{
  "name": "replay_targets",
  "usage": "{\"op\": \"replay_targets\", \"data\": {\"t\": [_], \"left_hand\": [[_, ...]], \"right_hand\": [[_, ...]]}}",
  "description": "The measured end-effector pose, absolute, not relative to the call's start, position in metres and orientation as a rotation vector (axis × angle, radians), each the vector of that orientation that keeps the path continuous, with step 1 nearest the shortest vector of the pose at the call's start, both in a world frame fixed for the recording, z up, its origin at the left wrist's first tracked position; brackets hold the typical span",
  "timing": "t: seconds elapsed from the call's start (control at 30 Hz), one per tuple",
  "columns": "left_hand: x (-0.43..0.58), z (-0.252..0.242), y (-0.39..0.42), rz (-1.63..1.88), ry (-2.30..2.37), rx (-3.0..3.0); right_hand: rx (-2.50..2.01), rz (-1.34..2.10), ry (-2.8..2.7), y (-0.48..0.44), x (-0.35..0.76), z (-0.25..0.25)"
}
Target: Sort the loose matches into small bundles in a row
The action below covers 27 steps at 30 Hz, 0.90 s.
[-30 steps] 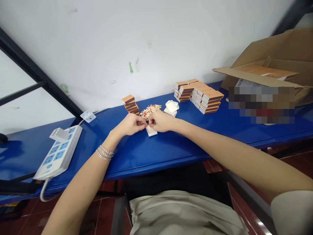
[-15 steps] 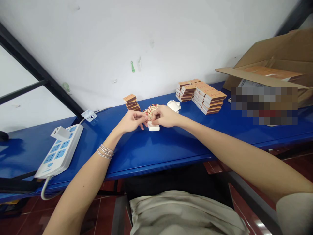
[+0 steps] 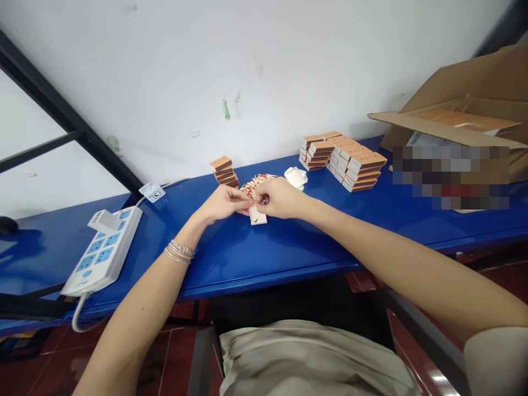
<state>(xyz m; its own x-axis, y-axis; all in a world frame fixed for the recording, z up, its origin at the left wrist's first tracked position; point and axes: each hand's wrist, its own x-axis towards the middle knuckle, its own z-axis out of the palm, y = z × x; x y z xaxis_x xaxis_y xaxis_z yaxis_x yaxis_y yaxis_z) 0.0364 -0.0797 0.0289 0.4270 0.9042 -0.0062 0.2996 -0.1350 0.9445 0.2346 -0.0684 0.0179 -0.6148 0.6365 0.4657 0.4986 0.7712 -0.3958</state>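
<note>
My left hand and my right hand meet fingertip to fingertip over a small white matchbox tray on the blue table. Both hands pinch a few matchsticks between them, just above the tray. A loose pile of red-tipped matchsticks lies right behind the fingers. A short stack of brown matchboxes stands behind my left hand. More empty white trays lie behind my right hand.
A larger block of stacked brown matchboxes sits at the back right. An open cardboard carton fills the far right. A white and blue power strip with a plugged adapter lies at the left. The white wall runs behind.
The hands stayed together over the white tray, shifting slightly toward the matchstick pile. The tray has turned a little beneath them. The camera drifted slightly.
</note>
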Motion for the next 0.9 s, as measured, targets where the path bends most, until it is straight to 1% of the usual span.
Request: {"op": "replay_targets", "data": {"t": [0.13,0.3,0.37,0.53,0.63,0.73,0.9], "left_hand": [[0.038,0.029,-0.081,0.750,1.099,1.750],[0.040,0.031,-0.083,0.743,1.166,1.905],[0.041,0.031,-0.084,0.742,1.175,1.968],[0.043,0.031,-0.085,0.661,1.211,2.178],[0.048,0.033,-0.087,0.599,1.286,2.443],[0.055,0.038,-0.090,0.431,1.342,2.651],[0.066,0.047,-0.092,0.137,1.399,2.754]], "right_hand": [[-0.916,0.464,-2.302,-0.071,0.236,0.023],[-0.943,0.798,-2.250,-0.063,0.243,0.022],[-0.988,0.856,-2.242,-0.060,0.245,0.021],[-0.970,0.718,-2.317,-0.061,0.242,0.020],[-0.986,0.522,-2.402,-0.065,0.237,0.016],[-1.000,0.341,-2.506,-0.066,0.233,0.011],[-0.975,0.340,-2.582,-0.062,0.231,0.014]]}}
